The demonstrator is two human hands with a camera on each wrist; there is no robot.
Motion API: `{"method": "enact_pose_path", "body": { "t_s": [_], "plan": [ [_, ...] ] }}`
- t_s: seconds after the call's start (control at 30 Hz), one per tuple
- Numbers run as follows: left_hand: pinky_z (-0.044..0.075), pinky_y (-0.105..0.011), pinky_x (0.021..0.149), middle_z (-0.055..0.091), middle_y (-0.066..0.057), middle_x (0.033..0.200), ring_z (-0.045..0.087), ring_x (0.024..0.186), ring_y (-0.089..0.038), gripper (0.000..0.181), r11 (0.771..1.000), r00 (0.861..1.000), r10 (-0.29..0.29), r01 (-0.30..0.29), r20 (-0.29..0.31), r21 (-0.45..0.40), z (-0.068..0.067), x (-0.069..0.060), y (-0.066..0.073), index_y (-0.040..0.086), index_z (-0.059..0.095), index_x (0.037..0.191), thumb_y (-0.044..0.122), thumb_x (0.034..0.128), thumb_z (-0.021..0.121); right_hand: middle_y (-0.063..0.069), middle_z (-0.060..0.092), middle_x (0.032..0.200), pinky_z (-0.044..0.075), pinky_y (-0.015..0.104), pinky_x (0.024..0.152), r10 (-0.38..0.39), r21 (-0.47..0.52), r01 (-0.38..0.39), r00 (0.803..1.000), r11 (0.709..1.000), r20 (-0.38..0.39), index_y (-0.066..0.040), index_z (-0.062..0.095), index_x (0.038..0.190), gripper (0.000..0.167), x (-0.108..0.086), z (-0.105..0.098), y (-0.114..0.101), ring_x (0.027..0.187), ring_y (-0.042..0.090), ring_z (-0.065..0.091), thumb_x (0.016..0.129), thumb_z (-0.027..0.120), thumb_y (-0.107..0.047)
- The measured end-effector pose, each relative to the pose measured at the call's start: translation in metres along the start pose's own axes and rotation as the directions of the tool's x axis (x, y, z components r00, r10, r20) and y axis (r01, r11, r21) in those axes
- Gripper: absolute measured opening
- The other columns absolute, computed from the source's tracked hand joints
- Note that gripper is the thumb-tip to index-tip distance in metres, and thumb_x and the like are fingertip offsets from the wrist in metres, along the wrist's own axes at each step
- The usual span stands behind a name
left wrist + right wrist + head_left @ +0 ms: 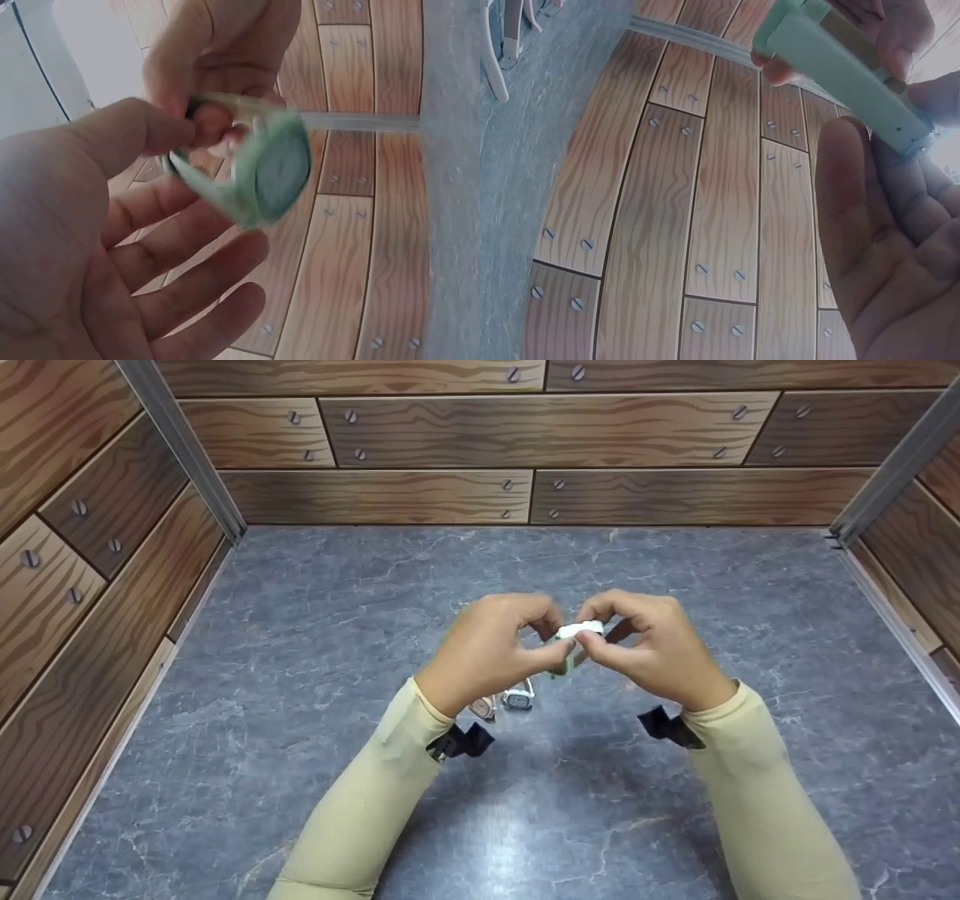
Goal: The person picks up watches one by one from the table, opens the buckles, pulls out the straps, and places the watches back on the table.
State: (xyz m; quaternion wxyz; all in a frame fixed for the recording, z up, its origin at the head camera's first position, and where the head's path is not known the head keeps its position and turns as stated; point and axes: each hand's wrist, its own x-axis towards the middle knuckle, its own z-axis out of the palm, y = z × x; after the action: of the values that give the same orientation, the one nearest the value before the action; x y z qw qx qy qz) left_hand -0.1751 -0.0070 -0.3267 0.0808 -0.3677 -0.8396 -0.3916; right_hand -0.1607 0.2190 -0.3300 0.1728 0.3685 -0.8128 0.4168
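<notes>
A pale green wristwatch (279, 171) is held up above the tabletop between both hands, its square-looking face blurred in the left wrist view. My left hand (496, 639) pinches the strap between thumb and finger, while its other fingers are spread below. From the other side my right hand (651, 649) also pinches the strap, thumb and fingertips near the clasp end. The strap (847, 79) forms a loop in the right wrist view; fingers hide whether the clasp is fastened. Beneath the left hand, a watch with a brownish face (482, 707) lies beside a dark-faced watch (517, 697).
The grey marbled tabletop (337, 607) spreads around the hands. Wood-patterned panels (427, 495) wall it at the back and both sides, with metal strips (202, 457) at the corners. Each sleeve carries a black wrist mount (472, 739).
</notes>
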Motion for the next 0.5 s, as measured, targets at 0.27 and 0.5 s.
{"method": "enact_pose_path", "body": {
  "t_s": [0.27,0.5],
  "plan": [
    [0.053,-0.027,0.074,0.071,0.015,0.093,0.064,0.082,-0.004,0.008,1.000,0.999,-0.022,0.022,0.050,0.003,-0.0028,0.0005,-0.0007,0.022,0.073,0.102,0.027,0.0957,0.072,0.001,0.075,0.094,0.059,0.021,0.070,0.019,0.042,-0.020,0.999,0.999,0.034,-0.004,0.072,0.102,0.012,0.0003,0.0001,0.0034,0.077,0.010,0.069,0.093,0.071,0.005],
    [0.055,-0.028,0.085,0.073,0.016,0.091,0.066,0.090,0.001,0.007,1.000,0.997,-0.017,0.017,0.077,0.001,-0.0072,0.0007,0.0011,0.022,0.076,0.097,0.029,0.0970,0.074,-0.001,0.075,0.095,0.059,0.020,0.071,-0.002,0.029,0.001,0.999,1.000,0.041,-0.006,0.073,0.102,0.015,0.0015,0.0001,0.0026,0.079,0.009,0.070,0.093,0.071,0.005]
  ]
}}
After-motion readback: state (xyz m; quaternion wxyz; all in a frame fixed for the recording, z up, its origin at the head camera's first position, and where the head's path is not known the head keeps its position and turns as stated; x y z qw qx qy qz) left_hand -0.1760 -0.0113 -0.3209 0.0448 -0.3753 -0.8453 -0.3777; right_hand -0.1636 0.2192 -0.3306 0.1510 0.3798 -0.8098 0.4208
